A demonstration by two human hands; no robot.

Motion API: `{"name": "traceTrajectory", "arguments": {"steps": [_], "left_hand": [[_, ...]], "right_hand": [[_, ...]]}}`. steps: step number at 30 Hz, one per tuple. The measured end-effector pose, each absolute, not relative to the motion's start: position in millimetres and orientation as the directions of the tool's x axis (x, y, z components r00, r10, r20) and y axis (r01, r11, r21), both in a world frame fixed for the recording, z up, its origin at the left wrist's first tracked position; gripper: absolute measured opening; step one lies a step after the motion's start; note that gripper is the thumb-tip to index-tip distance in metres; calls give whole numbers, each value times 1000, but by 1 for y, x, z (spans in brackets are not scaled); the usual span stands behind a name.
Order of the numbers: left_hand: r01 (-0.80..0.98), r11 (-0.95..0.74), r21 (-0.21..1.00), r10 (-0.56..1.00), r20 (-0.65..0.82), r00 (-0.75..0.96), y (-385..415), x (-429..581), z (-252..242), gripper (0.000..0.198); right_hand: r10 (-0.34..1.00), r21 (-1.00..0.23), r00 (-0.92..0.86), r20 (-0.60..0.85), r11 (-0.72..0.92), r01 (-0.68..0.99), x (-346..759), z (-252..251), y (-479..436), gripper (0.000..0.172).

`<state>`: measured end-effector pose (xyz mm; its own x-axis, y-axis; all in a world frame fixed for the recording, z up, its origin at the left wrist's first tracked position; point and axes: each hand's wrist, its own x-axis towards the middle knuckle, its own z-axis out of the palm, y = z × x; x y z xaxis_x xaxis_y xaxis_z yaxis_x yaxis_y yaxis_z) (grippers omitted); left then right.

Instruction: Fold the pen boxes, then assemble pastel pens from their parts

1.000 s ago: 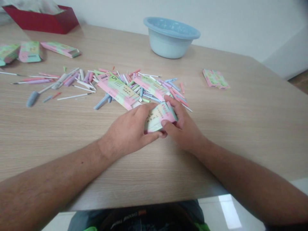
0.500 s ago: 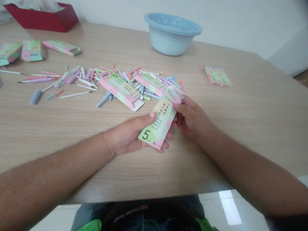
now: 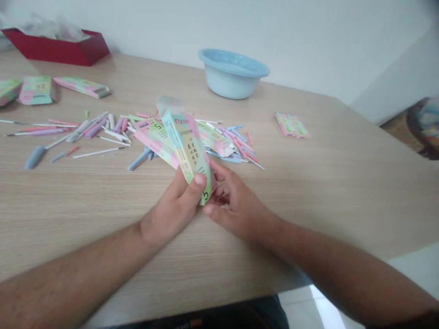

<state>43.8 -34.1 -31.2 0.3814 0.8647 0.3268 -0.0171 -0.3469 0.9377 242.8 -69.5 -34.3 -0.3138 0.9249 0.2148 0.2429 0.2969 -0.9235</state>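
Observation:
A pastel green and pink pen box (image 3: 183, 141) printed with a "5" stands tilted, its far end raised above the wooden table (image 3: 343, 183). My left hand (image 3: 171, 208) grips the box's lower end, thumb pressed on its front. Beside it, my right hand (image 3: 233, 203) is curled against the same lower end, fingers bent under the box. Behind my hands lies a scatter of pastel pens, caps and refills (image 3: 109, 130), with two more flat boxes (image 3: 152, 137) lying among them.
A light blue basin (image 3: 233, 73) sits at the back of the table. At the far left corner is a red box (image 3: 58, 45), with several pen boxes (image 3: 37, 89) near it. One more box (image 3: 291, 124) lies to the right. The table's near edge is close to my body.
The box has been lifted from lying low in both hands to standing tilted upward. My right hand moved from the box's far end to its lower end. The view shifted.

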Motion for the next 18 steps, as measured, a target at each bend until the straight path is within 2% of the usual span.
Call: {"name": "traceTrajectory", "arguments": {"steps": [3, 9, 13, 16, 18], "left_hand": [[24, -402, 915, 831, 353, 430, -38, 45, -29, 60], [66, -523, 850, 717, 396, 574, -39, 40, -22, 66], [120, -469, 875, 742, 317, 590, -35, 38, -32, 75], [159, -468, 869, 749, 295, 593, -32, 40, -39, 72], [175, -500, 848, 729, 304, 613, -32, 41, -40, 70]], "right_hand": [[941, -934, -244, 236, 289, 210, 231, -35, -68, 104], [965, -959, -186, 186, 219, 180, 234, -24, -64, 90], [974, -952, -54, 220, 226, 207, 278, -8, -37, 81], [944, -869, 159, 289, 189, 458, 336, 11, 11, 75], [891, -667, 280, 358, 34, 745, 376, 22, 49, 76]]}}
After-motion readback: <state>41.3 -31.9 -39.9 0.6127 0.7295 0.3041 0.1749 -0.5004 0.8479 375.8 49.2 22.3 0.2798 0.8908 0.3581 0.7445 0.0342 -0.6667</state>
